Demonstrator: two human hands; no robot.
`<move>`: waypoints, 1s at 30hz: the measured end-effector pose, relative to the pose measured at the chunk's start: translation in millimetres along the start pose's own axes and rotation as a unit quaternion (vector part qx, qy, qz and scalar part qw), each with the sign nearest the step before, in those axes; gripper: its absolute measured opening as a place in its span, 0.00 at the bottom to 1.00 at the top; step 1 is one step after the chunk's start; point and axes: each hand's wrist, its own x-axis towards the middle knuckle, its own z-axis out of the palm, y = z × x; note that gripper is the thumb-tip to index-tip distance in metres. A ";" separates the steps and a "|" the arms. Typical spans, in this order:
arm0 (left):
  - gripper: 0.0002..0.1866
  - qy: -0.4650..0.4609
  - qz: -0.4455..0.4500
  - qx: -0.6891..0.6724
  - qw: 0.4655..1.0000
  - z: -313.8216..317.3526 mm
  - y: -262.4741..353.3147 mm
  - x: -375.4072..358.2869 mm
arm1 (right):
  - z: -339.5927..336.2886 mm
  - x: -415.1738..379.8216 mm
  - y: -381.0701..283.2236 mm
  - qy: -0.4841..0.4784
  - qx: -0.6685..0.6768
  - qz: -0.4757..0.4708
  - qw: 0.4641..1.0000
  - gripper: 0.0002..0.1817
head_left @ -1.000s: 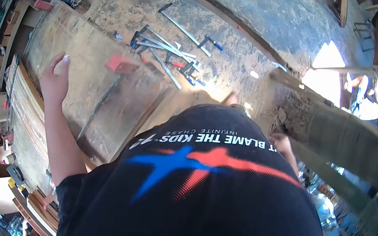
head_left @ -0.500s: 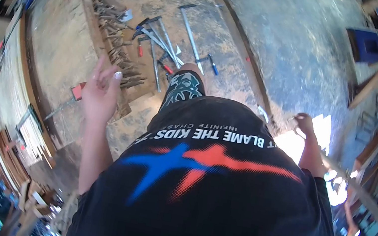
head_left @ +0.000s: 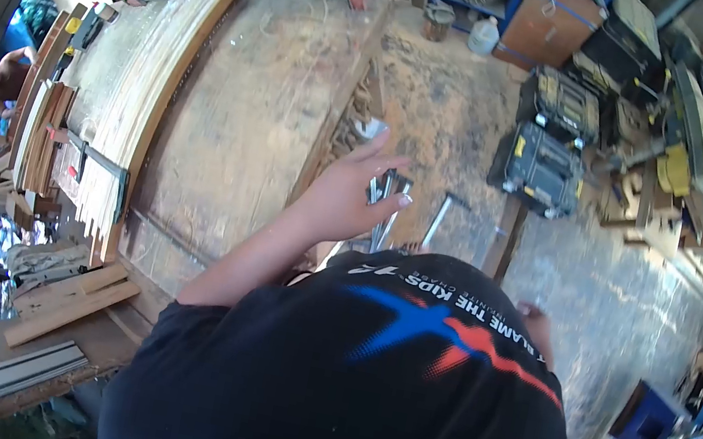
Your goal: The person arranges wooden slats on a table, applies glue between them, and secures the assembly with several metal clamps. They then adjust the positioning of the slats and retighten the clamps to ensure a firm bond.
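My left hand [head_left: 355, 190] reaches out in front of my black shirt with its fingers spread, and nothing is in it. Beneath and just beyond it lie several metal bar clamps [head_left: 388, 190], partly covered by the hand. A separate bar clamp [head_left: 439, 221] lies on the dusty floor a little to the right. My right hand [head_left: 533, 319] hangs low beside my body on the right; the shirt hides part of it and its fingers do not show clearly.
On the left, long wood strips [head_left: 146, 75] are held by clamps on a wide board [head_left: 244, 107]. Black toolboxes [head_left: 537, 170] stand ahead on the right. Loose planks [head_left: 78, 303] lie at lower left. Another person [head_left: 11, 80] is at the far left edge.
My view has swung to the left, bringing the clamped strips and toolboxes further into view. My left hand now extends across the clamps, still open; my right hand is closer to my body.
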 end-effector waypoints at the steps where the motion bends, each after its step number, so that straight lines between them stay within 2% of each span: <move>1: 0.28 0.006 0.015 0.003 1.000 -8.8 -2.6 26.8 | -2.2 20.3 6.7 -0.015 -0.058 0.032 0.998 0.25; 3: 0.27 0.048 -0.024 0.009 0.999 -28.1 -10.1 74.8 | 18.2 87.6 106.9 0.022 -0.088 0.009 0.996 0.23; 4: 0.27 0.062 -0.040 0.020 0.997 -38.2 -12.0 94.2 | 13.3 105.7 120.7 0.012 -0.089 0.022 0.996 0.23; 9: 0.26 0.113 -0.090 0.033 0.989 -54.2 -32.3 162.7 | -60.0 207.2 19.8 -0.079 -0.091 0.060 0.991 0.22; 13: 0.25 0.145 -0.150 0.027 0.978 -37.1 -56.4 204.2 | -112.6 342.1 -62.0 -0.135 -0.159 -0.005 0.978 0.21; 16: 0.24 0.214 -0.208 0.015 0.954 -19.4 -76.4 243.2 | -154.7 467.4 -144.0 -0.184 -0.264 -0.109 0.941 0.20; 17: 0.24 0.240 -0.231 0.009 0.943 -14.6 -80.6 258.1 | -168.8 510.8 -179.2 -0.201 -0.313 -0.161 0.914 0.20; 19: 0.23 0.284 -0.257 0.032 0.923 -8.0 -82.5 292.5 | -197.8 593.5 -267.0 -0.219 -0.428 -0.291 0.827 0.20; 21: 0.23 0.313 -0.280 0.033 0.907 -9.7 -82.9 323.8 | -224.0 659.5 -397.3 -0.197 -0.493 -0.383 0.756 0.20; 23: 0.23 0.333 -0.291 0.061 0.895 -15.3 -74.7 348.4 | -241.8 676.4 -569.7 -0.187 -0.469 -0.406 0.762 0.17; 24: 0.23 0.344 -0.302 0.074 0.886 -20.7 -75.4 355.0 | -243.5 677.1 -640.4 -0.161 -0.341 -0.445 0.812 0.15; 25: 0.23 0.354 -0.311 0.087 0.878 -27.1 -75.7 361.1 | -233.3 668.5 -709.0 -0.153 -0.259 -0.392 0.869 0.18; 26: 0.23 0.375 -0.339 0.091 0.858 -36.3 -75.2 368.6 | -224.2 703.0 -769.9 -0.148 -0.259 -0.518 0.802 0.23; 28: 0.22 0.432 -0.356 0.080 0.825 -58.5 -84.0 381.9 | -203.6 664.7 -882.5 -0.143 -0.255 -0.547 0.784 0.25; 30: 0.22 0.468 -0.361 0.088 0.801 -85.0 -102.0 399.6 | -168.5 654.4 -945.6 -0.172 -0.207 -0.589 0.762 0.23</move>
